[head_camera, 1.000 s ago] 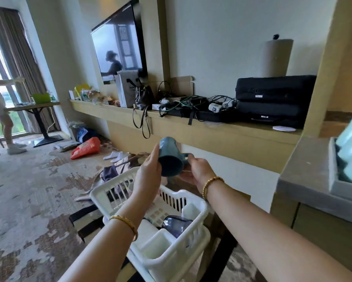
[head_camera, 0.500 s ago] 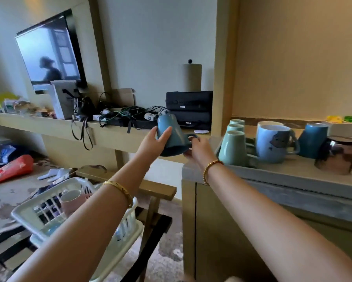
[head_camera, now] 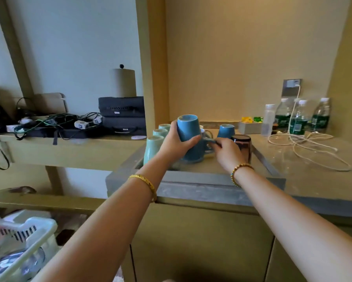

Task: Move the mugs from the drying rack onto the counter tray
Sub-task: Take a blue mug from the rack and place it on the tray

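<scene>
Several mugs stand inverted on the tray [head_camera: 191,177], both hands grasp a blue mug [head_camera: 188,135] being set down among them, and the rack [head_camera: 28,237] below left holds more.

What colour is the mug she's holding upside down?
Blue. The mug, gripped by the left hand, shows best in the head view.

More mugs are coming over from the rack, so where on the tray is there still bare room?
Bare room: the tray's near strip, between its front rim and the blue mug both hands are lowering. Crowded: three pale green mugs along the left side; a second blue mug and dark glossy cup fill the back right.
</scene>
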Action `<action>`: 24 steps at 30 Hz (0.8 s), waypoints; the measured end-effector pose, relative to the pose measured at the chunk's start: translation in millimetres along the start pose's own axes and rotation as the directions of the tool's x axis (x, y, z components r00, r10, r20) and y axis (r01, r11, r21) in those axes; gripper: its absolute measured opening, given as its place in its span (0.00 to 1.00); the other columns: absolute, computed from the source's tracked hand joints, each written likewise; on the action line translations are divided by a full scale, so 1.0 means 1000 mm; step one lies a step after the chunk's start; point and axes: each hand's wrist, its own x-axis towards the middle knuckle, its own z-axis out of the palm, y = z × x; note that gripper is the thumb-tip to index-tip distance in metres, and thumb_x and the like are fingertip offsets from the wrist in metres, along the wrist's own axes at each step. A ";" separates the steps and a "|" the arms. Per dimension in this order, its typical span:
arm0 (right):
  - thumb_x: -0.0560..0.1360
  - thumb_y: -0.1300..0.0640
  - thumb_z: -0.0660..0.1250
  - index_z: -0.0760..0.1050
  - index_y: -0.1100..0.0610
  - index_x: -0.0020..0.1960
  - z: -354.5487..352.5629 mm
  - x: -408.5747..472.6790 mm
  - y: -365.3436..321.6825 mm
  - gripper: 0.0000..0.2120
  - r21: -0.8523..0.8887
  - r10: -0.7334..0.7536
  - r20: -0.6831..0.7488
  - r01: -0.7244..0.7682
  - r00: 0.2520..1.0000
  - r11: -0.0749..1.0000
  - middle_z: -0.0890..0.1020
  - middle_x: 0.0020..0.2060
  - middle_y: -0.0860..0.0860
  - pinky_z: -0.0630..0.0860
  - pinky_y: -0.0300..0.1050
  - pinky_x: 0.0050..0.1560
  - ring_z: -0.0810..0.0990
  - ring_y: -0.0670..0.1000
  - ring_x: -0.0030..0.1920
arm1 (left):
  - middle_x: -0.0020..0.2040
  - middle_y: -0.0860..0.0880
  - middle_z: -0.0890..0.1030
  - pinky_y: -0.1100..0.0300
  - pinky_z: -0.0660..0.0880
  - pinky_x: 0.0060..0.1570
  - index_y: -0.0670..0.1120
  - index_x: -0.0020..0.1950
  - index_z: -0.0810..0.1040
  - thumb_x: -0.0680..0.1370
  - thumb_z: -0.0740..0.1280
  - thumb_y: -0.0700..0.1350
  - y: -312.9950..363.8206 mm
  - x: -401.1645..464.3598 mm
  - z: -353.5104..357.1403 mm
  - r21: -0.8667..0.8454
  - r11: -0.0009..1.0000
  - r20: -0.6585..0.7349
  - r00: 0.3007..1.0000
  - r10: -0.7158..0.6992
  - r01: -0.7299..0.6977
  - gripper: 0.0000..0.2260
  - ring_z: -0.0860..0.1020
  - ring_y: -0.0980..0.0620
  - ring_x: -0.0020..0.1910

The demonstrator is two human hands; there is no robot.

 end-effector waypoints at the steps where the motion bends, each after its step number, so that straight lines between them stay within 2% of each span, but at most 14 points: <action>1: 0.79 0.56 0.59 0.78 0.58 0.56 -0.003 -0.001 0.008 0.12 -0.049 0.014 -0.007 -0.014 1.000 0.999 0.82 0.49 0.57 0.67 0.41 0.44 0.79 0.56 0.51 | 0.52 0.55 0.73 0.64 0.70 0.45 0.49 0.62 0.64 0.71 0.72 0.50 -0.004 0.001 0.008 -0.001 1.000 0.030 1.000 0.002 -0.002 0.25 0.73 0.56 0.50; 3: 0.79 0.56 0.60 0.79 0.56 0.55 -0.006 0.002 0.019 0.11 -0.146 0.029 -0.006 -0.030 1.000 0.989 0.82 0.49 0.55 0.70 0.42 0.45 0.79 0.56 0.51 | 0.56 0.53 0.73 0.60 0.70 0.50 0.49 0.66 0.63 0.71 0.72 0.50 -0.011 0.004 0.020 -0.014 1.000 0.071 0.997 0.001 0.000 0.28 0.73 0.55 0.53; 5: 0.78 0.55 0.61 0.79 0.55 0.54 -0.006 0.007 0.025 0.10 -0.251 0.034 0.037 -0.024 0.999 0.968 0.82 0.48 0.55 0.75 0.46 0.49 0.80 0.56 0.51 | 0.57 0.52 0.73 0.60 0.70 0.50 0.50 0.68 0.61 0.71 0.72 0.50 -0.017 0.006 0.028 -0.023 1.000 0.105 0.994 -0.013 0.015 0.30 0.72 0.54 0.54; 9: 0.77 0.55 0.63 0.79 0.54 0.54 -0.003 0.015 0.035 0.09 -0.367 0.073 0.108 -0.029 0.991 0.930 0.82 0.48 0.54 0.77 0.50 0.52 0.80 0.55 0.50 | 0.61 0.51 0.73 0.57 0.72 0.54 0.51 0.68 0.60 0.71 0.72 0.51 -0.033 0.009 0.035 -0.022 0.994 0.160 0.982 -0.099 0.104 0.31 0.72 0.53 0.57; 13: 0.77 0.56 0.63 0.80 0.56 0.54 0.004 0.016 0.048 0.09 -0.362 0.085 0.102 -0.042 0.991 0.931 0.83 0.47 0.55 0.76 0.47 0.48 0.80 0.55 0.48 | 0.60 0.52 0.73 0.59 0.72 0.53 0.50 0.66 0.63 0.69 0.73 0.52 -0.042 0.009 0.042 0.026 0.992 0.140 0.982 -0.124 0.122 0.30 0.72 0.52 0.59; 17: 0.77 0.55 0.62 0.80 0.56 0.53 0.008 0.017 0.055 0.10 -0.340 0.083 0.157 -0.025 0.984 0.940 0.82 0.44 0.53 0.71 0.42 0.41 0.79 0.53 0.43 | 0.64 0.47 0.73 0.52 0.73 0.60 0.49 0.67 0.64 0.69 0.73 0.54 -0.049 0.012 0.043 0.094 0.986 0.117 0.982 -0.150 0.139 0.31 0.72 0.49 0.61; 19: 0.77 0.54 0.62 0.80 0.56 0.53 0.009 0.017 0.056 0.10 -0.347 0.076 0.170 -0.012 0.983 0.938 0.81 0.42 0.52 0.70 0.41 0.40 0.79 0.52 0.42 | 0.63 0.47 0.73 0.56 0.73 0.58 0.48 0.67 0.65 0.70 0.72 0.54 -0.051 0.011 0.045 0.127 0.985 0.078 0.989 -0.124 0.113 0.30 0.72 0.51 0.60; 22: 0.77 0.52 0.62 0.80 0.55 0.53 0.010 0.017 0.056 0.11 -0.353 0.060 0.204 0.016 0.977 0.936 0.82 0.44 0.53 0.71 0.41 0.41 0.80 0.52 0.44 | 0.62 0.49 0.73 0.61 0.71 0.53 0.48 0.68 0.63 0.70 0.71 0.52 -0.053 0.006 0.049 0.157 0.985 -0.007 0.998 -0.067 0.067 0.30 0.72 0.52 0.59; 24: 0.77 0.51 0.62 0.80 0.54 0.54 0.010 0.017 0.057 0.11 -0.319 0.038 0.232 0.039 0.972 0.947 0.83 0.45 0.52 0.71 0.40 0.40 0.79 0.51 0.44 | 0.65 0.49 0.71 0.58 0.71 0.56 0.48 0.73 0.57 0.71 0.69 0.52 -0.054 0.005 0.052 0.187 0.981 -0.059 0.998 -0.038 0.048 0.35 0.70 0.50 0.63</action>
